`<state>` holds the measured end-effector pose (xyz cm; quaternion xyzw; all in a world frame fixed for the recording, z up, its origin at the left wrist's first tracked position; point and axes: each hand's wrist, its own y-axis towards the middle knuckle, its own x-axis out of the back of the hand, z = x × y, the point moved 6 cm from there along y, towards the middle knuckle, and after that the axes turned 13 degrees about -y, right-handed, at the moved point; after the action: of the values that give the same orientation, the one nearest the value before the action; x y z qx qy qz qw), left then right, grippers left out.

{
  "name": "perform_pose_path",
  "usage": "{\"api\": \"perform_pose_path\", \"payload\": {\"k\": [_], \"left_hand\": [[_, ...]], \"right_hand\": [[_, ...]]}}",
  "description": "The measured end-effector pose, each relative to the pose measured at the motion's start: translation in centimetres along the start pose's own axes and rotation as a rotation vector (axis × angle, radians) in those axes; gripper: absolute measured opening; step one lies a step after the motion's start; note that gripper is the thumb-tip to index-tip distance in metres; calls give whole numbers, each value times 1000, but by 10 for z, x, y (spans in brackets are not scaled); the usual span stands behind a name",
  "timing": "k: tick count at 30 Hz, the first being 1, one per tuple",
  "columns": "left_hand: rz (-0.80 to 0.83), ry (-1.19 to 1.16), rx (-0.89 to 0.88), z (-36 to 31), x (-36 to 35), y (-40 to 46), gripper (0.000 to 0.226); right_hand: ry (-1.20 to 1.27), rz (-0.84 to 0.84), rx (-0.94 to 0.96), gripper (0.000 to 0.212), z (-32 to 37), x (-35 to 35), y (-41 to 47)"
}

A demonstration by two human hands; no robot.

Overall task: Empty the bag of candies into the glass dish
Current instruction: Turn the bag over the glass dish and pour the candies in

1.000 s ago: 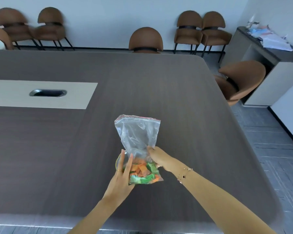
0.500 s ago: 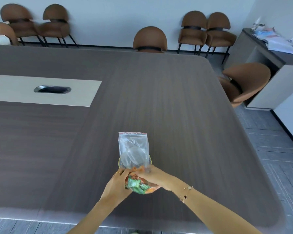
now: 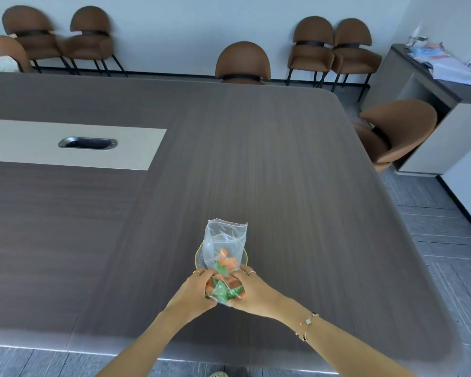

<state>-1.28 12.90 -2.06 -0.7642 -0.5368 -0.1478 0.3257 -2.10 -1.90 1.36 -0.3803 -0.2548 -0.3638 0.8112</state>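
Note:
A clear zip bag (image 3: pixel 225 242) with orange and green wrapped candies stands upright, its red-lined mouth at the top. My left hand (image 3: pixel 195 291) grips the bag's bottom from the left, and my right hand (image 3: pixel 252 291) grips it from the right. Most candies bunch between my palms, and a few sit higher inside the bag. The glass dish (image 3: pixel 199 257), with a thin yellow rim, rests on the table right behind the bag and is mostly hidden by it.
The dark wood table (image 3: pixel 283 172) has a pale inset panel (image 3: pixel 136 148) with a cable slot (image 3: pixel 87 143) at the left. Brown chairs (image 3: pixel 242 63) line the far edge and the right side. A cabinet (image 3: pixel 443 104) holding papers stands at the far right.
Both hands have closed around the bag's bottom; my right hand shifted from its side to underneath. The bag stands more upright over the dish, and a few candies have moved higher inside it.

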Motion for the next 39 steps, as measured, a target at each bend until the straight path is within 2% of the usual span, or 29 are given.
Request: {"api": "perform_pose_path", "payload": {"k": [7,11,14,26,32,36,39], "left_hand": [[65,3,-17,-2,4,-2,45],[114,-4,-36,-5,11,-2,30],[173,-17,-55,-10,19,-1,32],[233,-6,-13,-11,31,-3,43],[280,-134,34,-16,49,1,52],[279,-220,24,-23,56,5,33],[264,-196,29,-20,57,9,18]], "right_hand": [[-111,21,0,76,0,3,4],[-158,-30,13,49,6,12,6],[-172,-51,10,39,6,19,8],[-193,-24,-5,34,12,23,13],[-181,-42,-5,29,12,42,11],[-178,-58,-46,25,8,52,13],[-180,-46,-74,19,3,53,14]]}}
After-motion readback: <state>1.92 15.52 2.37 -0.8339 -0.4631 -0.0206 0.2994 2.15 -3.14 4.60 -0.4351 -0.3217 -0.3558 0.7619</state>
